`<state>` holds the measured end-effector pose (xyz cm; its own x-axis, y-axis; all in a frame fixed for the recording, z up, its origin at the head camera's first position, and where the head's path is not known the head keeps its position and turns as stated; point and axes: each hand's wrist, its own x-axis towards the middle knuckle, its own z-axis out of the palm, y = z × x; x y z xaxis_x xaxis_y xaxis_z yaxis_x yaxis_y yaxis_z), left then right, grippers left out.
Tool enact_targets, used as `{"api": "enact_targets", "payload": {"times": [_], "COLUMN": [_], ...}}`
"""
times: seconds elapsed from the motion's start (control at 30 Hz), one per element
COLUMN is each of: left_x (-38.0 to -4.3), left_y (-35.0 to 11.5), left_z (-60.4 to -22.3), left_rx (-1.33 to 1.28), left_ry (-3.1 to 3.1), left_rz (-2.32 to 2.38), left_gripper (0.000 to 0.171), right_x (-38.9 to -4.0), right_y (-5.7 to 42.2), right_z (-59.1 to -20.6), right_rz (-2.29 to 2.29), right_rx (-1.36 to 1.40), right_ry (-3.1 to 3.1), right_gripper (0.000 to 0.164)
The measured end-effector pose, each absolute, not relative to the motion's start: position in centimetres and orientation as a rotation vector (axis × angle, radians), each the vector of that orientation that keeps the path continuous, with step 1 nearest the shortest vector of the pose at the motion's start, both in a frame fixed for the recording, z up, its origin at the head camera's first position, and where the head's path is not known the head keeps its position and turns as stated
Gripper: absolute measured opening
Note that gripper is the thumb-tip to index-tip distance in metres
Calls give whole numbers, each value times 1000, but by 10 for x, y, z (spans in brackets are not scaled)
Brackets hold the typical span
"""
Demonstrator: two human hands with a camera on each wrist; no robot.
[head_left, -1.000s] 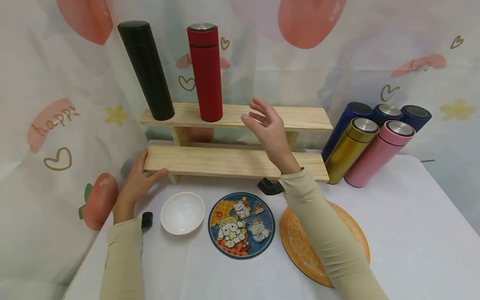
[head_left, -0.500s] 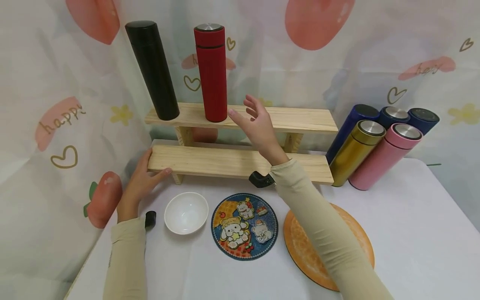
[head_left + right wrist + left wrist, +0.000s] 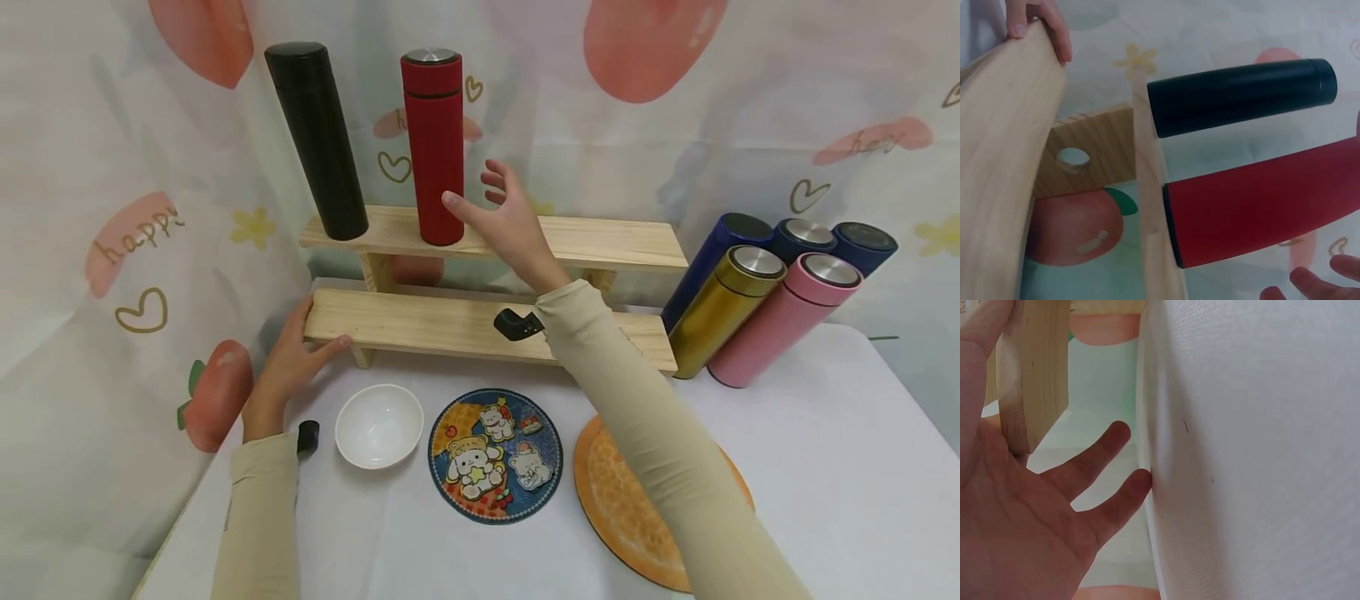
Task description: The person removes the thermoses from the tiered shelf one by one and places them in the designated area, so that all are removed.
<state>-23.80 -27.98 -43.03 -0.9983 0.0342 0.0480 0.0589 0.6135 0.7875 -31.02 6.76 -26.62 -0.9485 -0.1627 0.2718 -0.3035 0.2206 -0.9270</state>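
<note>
In the head view, a red thermos flask point(image 3: 435, 150) with a silver lid top and a black flask point(image 3: 318, 142) stand on the upper board of a two-tier wooden shelf point(image 3: 607, 242). My right hand point(image 3: 517, 229) is just right of the red flask, its thumb overlapping the flask's lower part and its fingers spread apart; touch is unclear. My left hand point(image 3: 288, 362) holds the left end of the lower board point(image 3: 450, 321), thumb along the front edge. In the left wrist view, two fingers point(image 3: 1094, 462) of that hand extend free below the board.
A white bowl point(image 3: 379, 427), a round cartoon mat point(image 3: 495, 457) and an orange round mat point(image 3: 626, 508) lie in front. Gold point(image 3: 723, 312), pink point(image 3: 783, 321) and several blue flasks point(image 3: 712, 258) stand at the shelf's right end. A printed cloth point(image 3: 585, 167) hangs behind.
My right hand has moved left and slightly up to the red flask. My left hand keeps its place on the board. The head view has shifted a little.
</note>
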Motion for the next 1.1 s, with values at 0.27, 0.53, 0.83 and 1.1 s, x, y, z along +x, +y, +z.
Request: {"api": "enact_targets", "payload": {"times": [0.27,0.53,0.83,1.1], "left_x": [-240,-241,-242,-243], "left_y": [-282,-283,-280,-282], "left_z": [-430,-431,-435,-435], "left_rx": [-76,-80,-82,-57], "left_ry": [-2812,-2796,-2801,-2805], "left_rz": [-1329,-1341,-1327,-1332], "left_gripper": [111,109,108,110], "right_x": [-324,-338,-351,-359], "right_y": [62,45,36,33], "right_z": [-249,-248,-252,-249], "right_rz": [1863,1928,2027,2032], "right_rx": [479,496,575,577], "right_ry": [-2344,-2276,-2226,-2196], "right_gripper": [95,88,75,66]}}
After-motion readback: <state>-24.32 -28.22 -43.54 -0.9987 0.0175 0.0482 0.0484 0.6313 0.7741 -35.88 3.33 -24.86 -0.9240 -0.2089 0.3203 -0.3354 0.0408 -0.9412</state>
